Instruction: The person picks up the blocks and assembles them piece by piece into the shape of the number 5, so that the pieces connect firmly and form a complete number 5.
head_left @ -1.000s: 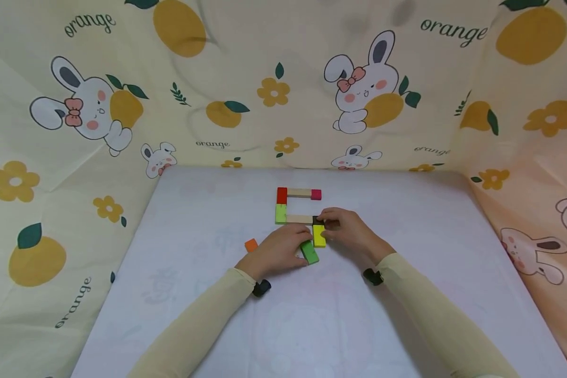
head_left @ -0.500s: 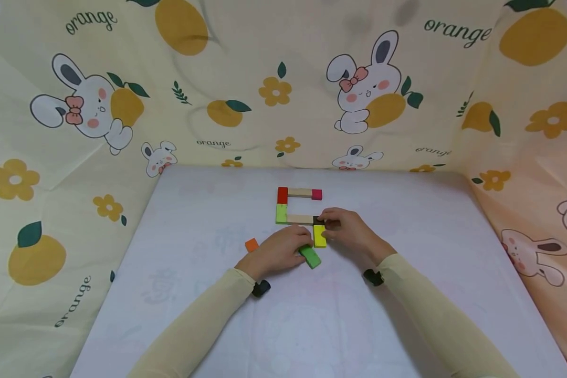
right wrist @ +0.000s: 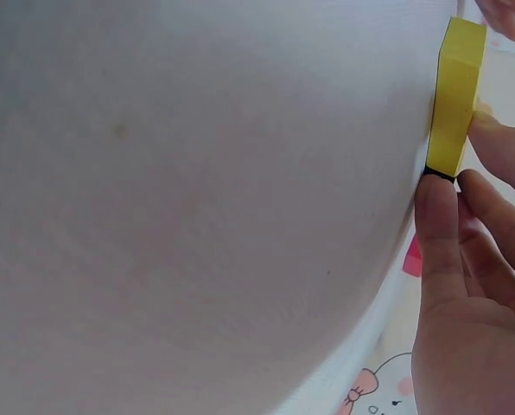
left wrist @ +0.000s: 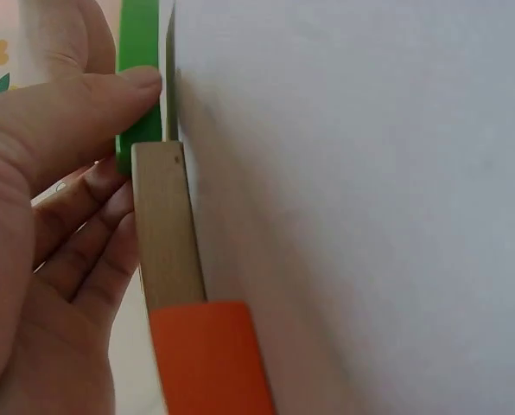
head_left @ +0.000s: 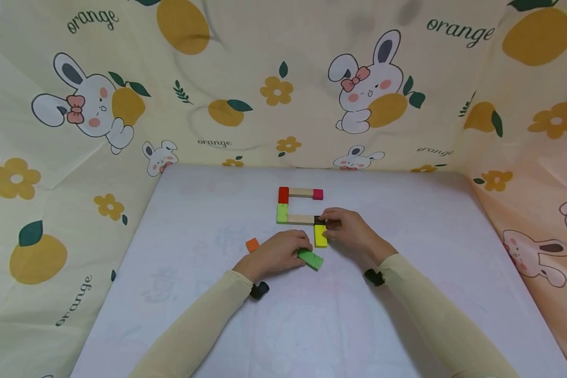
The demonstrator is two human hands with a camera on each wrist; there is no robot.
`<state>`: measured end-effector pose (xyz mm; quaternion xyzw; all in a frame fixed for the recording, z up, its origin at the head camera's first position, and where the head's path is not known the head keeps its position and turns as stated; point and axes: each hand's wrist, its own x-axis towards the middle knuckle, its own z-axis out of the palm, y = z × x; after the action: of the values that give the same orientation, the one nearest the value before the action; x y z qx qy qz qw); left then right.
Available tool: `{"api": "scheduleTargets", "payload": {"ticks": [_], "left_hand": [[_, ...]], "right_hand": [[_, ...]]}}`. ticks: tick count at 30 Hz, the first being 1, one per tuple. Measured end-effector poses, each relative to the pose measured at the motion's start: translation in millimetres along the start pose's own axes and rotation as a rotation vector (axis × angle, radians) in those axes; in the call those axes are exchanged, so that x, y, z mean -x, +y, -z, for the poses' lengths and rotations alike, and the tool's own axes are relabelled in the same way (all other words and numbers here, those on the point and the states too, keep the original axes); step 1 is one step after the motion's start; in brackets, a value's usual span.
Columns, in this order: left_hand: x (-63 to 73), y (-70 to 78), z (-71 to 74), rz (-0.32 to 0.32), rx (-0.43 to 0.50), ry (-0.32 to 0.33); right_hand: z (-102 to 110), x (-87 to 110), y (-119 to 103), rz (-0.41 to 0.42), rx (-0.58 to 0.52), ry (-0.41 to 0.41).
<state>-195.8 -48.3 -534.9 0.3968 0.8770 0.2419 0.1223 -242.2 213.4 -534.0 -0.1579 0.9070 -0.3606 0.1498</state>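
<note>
The word "orange" is printed several times on the cloth (head_left: 302,47) behind the desk (head_left: 321,325); faint marks on the desk's left part cannot be read. The left hand (head_left: 275,253) has its grip clamped on the green block (head_left: 311,260), which is on the near side of the yellow block (head_left: 320,237), its long axis slanting from far left to near right. The yellow block points toward the person, its far end against the black block (head_left: 318,220); the right hand's (head_left: 354,232) grip is closed on the black block, which its fingertips partly cover. The left hand hides the wood block (left wrist: 167,229) from the head view, leaving part of the orange block (head_left: 252,244) showing. The left wrist view cuts off the green block's upper end.
</note>
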Motion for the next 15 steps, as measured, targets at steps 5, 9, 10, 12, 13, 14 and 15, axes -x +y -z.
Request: {"api": "scheduleTargets", "payload": {"ticks": [5,9,10,12,13,14,15], "left_hand": [[3.1,1.4,0.7,0.040,0.057,0.039],[5.6,4.3,0.0,0.080,0.075,0.092],[6.1,5.1,-0.7,0.089,0.075,0.106],[7.1,6.8,-2.3,0.103,0.075,0.131],[7.7,7.7,-3.6,0.112,0.074,0.145],[8.3,8.5,-4.9,0.122,0.076,0.159],[8.8,9.3,-6.6,0.134,0.074,0.174]], "right_hand": [[0.0,0.5,0.8,0.018,0.006,-0.002],[-0.2,0.8,0.9,0.026,0.008,-0.002],[-0.2,0.9,0.8,0.023,0.007,-0.001],[-0.2,1.2,0.4,0.016,0.002,0.002],[-0.3,1.4,0.2,0.013,-0.001,0.003],[-0.3,1.7,-0.1,0.011,-0.003,0.004],[-0.4,1.8,-0.1,0.011,-0.002,0.004]]}}
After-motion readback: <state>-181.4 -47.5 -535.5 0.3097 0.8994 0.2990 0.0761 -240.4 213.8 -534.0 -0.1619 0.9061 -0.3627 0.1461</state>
